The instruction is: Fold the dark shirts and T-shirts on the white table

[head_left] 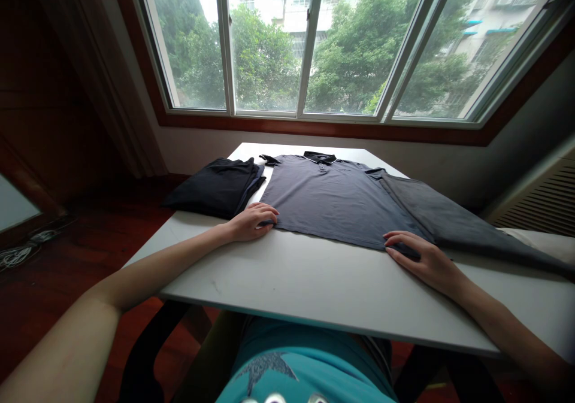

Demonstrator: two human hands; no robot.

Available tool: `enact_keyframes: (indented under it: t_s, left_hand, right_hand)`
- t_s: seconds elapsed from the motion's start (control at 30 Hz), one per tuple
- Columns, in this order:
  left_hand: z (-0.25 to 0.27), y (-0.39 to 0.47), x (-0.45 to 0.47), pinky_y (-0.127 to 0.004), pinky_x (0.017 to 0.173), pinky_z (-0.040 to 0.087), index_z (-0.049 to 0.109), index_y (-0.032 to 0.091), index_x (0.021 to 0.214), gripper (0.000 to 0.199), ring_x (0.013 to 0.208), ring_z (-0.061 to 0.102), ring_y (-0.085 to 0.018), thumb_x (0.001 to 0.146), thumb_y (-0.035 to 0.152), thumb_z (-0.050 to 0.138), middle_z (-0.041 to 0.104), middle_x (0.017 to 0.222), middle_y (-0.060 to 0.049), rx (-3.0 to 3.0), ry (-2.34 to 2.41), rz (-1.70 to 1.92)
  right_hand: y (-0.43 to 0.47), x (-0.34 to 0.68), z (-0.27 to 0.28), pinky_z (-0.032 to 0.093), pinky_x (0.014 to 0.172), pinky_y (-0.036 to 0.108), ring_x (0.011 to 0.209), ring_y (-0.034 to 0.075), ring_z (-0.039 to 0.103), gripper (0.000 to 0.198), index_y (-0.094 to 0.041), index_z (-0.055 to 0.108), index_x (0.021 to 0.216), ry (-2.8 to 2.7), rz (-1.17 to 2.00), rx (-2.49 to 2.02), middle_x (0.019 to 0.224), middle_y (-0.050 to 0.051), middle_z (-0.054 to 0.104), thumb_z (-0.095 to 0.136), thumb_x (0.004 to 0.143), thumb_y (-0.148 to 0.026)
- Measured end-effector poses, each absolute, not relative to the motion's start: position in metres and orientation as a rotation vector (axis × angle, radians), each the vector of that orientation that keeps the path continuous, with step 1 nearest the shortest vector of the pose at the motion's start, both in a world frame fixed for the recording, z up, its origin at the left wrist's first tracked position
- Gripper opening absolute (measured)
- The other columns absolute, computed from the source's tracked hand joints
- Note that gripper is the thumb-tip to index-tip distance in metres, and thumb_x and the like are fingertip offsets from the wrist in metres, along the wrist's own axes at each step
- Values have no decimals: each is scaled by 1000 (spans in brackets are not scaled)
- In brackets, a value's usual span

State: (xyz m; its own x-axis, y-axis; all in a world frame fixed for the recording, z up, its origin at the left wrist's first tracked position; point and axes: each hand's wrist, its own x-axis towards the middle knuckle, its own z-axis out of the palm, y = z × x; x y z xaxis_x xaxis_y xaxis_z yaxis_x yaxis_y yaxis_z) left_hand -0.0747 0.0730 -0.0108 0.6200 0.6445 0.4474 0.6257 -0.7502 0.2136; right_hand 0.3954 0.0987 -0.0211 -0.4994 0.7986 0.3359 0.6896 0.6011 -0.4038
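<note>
A dark grey polo shirt (327, 196) with a black collar is spread flat on the white table (291, 277), its collar toward the window and its hem toward me. At the hem's left corner, my left hand (252, 221) has its fingers closed on the fabric edge. My right hand (424, 260) pinches the hem near its right corner, thumb below and fingers above. The shirt's right sleeve area lies against a darker grey garment (453, 217).
Folded black clothes (211, 184) are stacked at the table's left side. The grey garment stretches over the right side of the table. Beyond the far edge are a wall and a window (269, 61). Cables (27, 250) lie on the floor at left.
</note>
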Motion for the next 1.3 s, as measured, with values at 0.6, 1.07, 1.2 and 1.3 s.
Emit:
enact_keyframes:
  t_s: [0.6, 1.07, 1.2, 1.3]
  left_hand:
    - [-10, 72, -74, -35, 106, 38, 60, 21, 99, 13, 118, 56, -20, 88, 22, 54, 64, 119, -6, 2761, 1184, 771]
    - [-9, 71, -74, -36, 106, 40, 61, 21, 104, 17, 118, 57, -21, 88, 24, 54, 64, 121, -7, 2715, 1213, 753]
    - [-9, 71, -74, -34, 104, 42, 60, 21, 104, 17, 117, 57, -21, 88, 23, 54, 63, 121, -7, 2714, 1206, 738]
    - [-9, 72, -74, -33, 101, 44, 60, 20, 105, 18, 115, 58, -21, 89, 24, 53, 62, 121, -8, 2714, 1190, 743]
  right_hand:
    - [100, 395, -22, 41, 99, 41, 111, 26, 57, 23, -24, 62, 95, -2333, 300, -1178, 119, 8, 60, 56, 88, -46]
    - [97, 394, -18, 44, 85, 36, 94, 24, 58, 21, -23, 63, 92, -2364, 206, -1144, 98, 5, 62, 55, 91, -42]
    - [97, 396, -18, 44, 78, 34, 91, 22, 57, 21, -22, 63, 91, -2371, 205, -1158, 96, 5, 62, 54, 92, -41]
    - [98, 397, -19, 44, 78, 33, 92, 22, 57, 20, -22, 62, 92, -2374, 204, -1155, 97, 5, 62, 54, 92, -41]
